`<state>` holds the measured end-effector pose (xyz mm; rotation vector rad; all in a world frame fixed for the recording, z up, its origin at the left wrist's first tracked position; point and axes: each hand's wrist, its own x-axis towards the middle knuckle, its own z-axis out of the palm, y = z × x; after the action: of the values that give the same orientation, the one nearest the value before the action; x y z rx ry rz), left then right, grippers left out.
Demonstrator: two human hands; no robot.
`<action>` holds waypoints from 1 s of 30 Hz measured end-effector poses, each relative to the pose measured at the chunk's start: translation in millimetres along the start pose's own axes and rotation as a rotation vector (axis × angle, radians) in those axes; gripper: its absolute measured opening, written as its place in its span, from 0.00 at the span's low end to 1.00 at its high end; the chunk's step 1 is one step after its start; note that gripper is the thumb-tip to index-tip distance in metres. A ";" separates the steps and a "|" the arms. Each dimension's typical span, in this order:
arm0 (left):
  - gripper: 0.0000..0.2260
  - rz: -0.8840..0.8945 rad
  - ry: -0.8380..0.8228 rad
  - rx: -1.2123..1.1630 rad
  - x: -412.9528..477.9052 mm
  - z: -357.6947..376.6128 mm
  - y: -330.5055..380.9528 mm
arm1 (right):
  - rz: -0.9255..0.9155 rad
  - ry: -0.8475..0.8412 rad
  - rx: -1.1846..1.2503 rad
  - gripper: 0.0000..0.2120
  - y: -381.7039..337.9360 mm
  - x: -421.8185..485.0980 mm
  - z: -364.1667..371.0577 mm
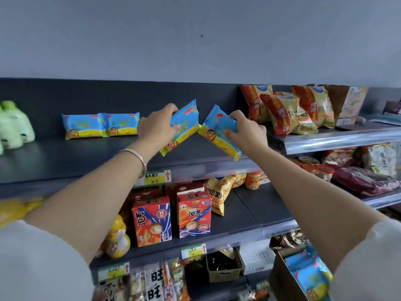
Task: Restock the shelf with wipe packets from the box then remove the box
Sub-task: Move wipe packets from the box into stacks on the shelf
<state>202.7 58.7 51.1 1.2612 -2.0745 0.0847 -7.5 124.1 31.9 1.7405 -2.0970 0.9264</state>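
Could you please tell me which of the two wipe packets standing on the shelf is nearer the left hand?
The right-hand packet of the pair; its end nearly meets the left hand, while the other stands beyond it.

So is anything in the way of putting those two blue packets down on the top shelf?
Nothing visible is. The left hand grips the left wipe packet and the right hand the right wipe packet above the top shelf, bare beneath them. The shelved wipe packets stand off to the left, the chip bags to the right.
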 end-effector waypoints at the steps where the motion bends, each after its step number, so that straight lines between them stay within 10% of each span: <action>1: 0.11 -0.017 0.008 0.024 2.4 -4.2 -13.9 | -0.036 -0.001 0.003 0.17 -9.7 10.0 7.4; 16: 0.15 -0.466 0.102 0.331 -5.7 -53.1 -169.4 | -0.475 -0.145 0.103 0.16 -138.0 99.7 116.4; 30: 0.14 -0.407 -0.022 0.275 55.8 -57.2 -303.7 | -0.480 -0.246 -0.002 0.15 -225.5 163.5 202.6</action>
<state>460.6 -120.3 40.0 1.8353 -1.8255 0.1751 205.4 -146.5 39.5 2.3083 -1.6710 0.5949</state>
